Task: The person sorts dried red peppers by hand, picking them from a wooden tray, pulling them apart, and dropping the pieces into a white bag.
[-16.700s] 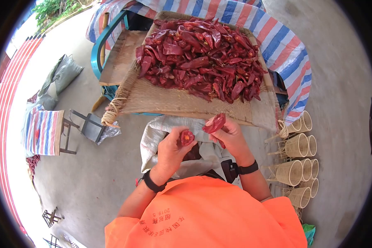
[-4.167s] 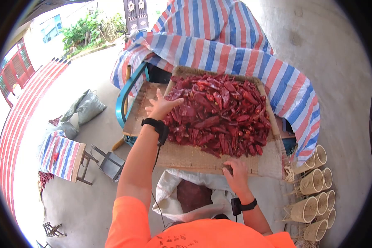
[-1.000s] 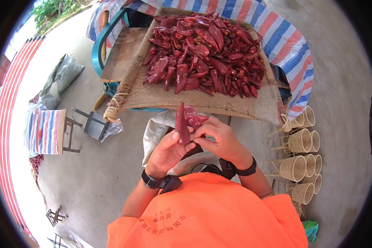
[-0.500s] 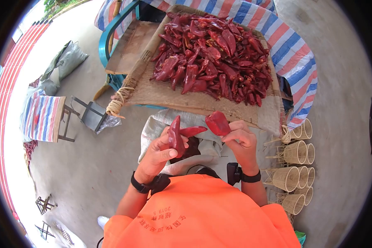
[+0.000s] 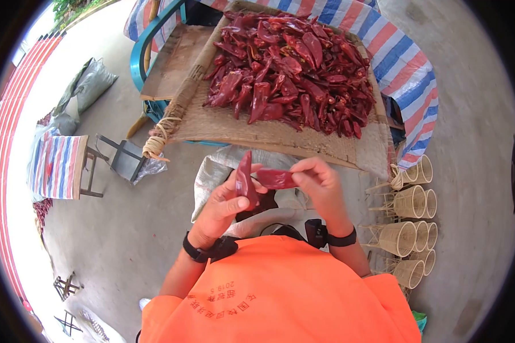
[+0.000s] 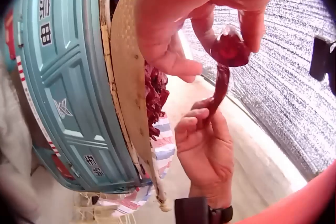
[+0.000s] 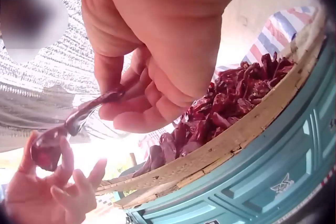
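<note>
Between thumb and fingers, my left hand [image 5: 214,214] holds a dark red chilli pepper [image 5: 244,184], its tip pointing up in the head view. A second glossy pepper [image 5: 274,178] is pinched at one end by my right hand [image 5: 321,186], its other end right at the left fingers. From the left wrist, the left-hand pepper [image 6: 230,50] shows its broad end. The right wrist view has the thin, wrinkled right-hand pepper [image 7: 94,107] reaching towards the left hand [image 7: 55,195]. Below both hands a white woven sack [image 5: 209,177] stands open with dark red contents.
A woven tray [image 5: 240,134] heaped with red peppers [image 5: 292,68] rests on a blue-green cart [image 7: 273,166] ahead. Striped sheeting [image 5: 400,63] hangs behind it. Wicker baskets [image 5: 400,239] stand at right; a small chair [image 5: 126,162] is at left.
From reaching over the tray about four seconds ago, the hands are back above the sack with peppers. In the last half second the right hand brought its pepper leftward to the left hand.
</note>
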{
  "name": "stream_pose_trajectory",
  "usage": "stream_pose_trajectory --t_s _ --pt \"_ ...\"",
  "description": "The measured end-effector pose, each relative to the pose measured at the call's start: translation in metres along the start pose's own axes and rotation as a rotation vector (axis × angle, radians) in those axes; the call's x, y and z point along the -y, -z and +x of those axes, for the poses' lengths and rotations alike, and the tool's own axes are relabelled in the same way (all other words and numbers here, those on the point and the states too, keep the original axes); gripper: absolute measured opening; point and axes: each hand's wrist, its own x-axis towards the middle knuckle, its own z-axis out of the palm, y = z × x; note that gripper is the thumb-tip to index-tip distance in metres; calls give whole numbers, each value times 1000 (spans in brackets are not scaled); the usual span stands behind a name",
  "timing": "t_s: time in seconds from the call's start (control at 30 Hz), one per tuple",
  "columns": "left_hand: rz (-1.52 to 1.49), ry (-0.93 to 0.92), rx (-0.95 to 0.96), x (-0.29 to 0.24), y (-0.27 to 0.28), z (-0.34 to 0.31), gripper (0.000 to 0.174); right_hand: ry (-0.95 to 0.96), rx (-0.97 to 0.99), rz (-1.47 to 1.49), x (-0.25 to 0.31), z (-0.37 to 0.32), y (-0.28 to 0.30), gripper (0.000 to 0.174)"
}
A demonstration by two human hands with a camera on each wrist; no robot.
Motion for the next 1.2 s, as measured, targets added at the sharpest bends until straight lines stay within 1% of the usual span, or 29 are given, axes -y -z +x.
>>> stream_pose_trajectory --t_s 0.07,0.1,0.13,0.2,0.23,0.33,0.4,0.43,0.53,0.57,0.6,0.63,0.67,0.73,0.77,0.8,0.87,0.97,1.03,1.1,1.2 --pt "30 29 -71 -3 2 -3 37 -86 -87 245 -4 0 8 14" --pt "64 58 -100 -4 3 -5 35 -90 -46 385 -3 1 10 10" --pt "96 88 -131 -3 3 -6 33 -99 -25 431 -3 2 11 11" --pt "58 82 -156 2 5 -5 38 -121 18 523 -5 1 14 12" --pt "41 78 -169 4 5 -4 40 -124 36 550 -6 2 15 12" --pt "7 104 -187 3 -1 -1 34 -135 65 596 -7 2 16 12" --pt "-11 189 -206 2 -7 2 34 -148 58 581 -7 2 15 11" --pt "-18 231 -216 1 -7 2 34 -151 58 447 -9 1 17 11" --pt "181 319 -238 13 3 4 32 -156 85 51 -13 1 24 12" --pt "227 301 -215 23 9 3 36 -166 109 -79 -10 2 23 12" --pt "376 330 -220 41 20 2 40 -176 130 -209 -9 2 23 13" --pt "528 358 -223 61 35 1 43 -186 115 -170 -15 3 25 17" --pt "681 385 -225 76 44 -1 47 -210 106 -165 -13 4 25 17" --pt "1261 424 -297 87 41 -6 57 -253 86 -151 -9 6 24 18" --pt "1722 348 -210 87 36 -10 60 -238 97 -187 -8 6 23 17" --pt "1795 180 -124 82 35 -14 55 -223 107 -223 -8 6 23 16" --pt "1238 282 -51 50 25 3 44 -215 112 -249 -8 5 22 15" --pt "1100 94 -245 -3 -8 35 41 -224 94 -202 -10 4 17 14" --pt "1447 -294 -350 -29 -13 62 53 -207 112 -222 -10 4 16 14" --pt "1658 -424 -579 -39 -12 96 68 -190 124 -257 -11 3 17 14" --pt "1696 -302 -702 -43 9 145 81 -146 135 -315 -13 -1 18 14"
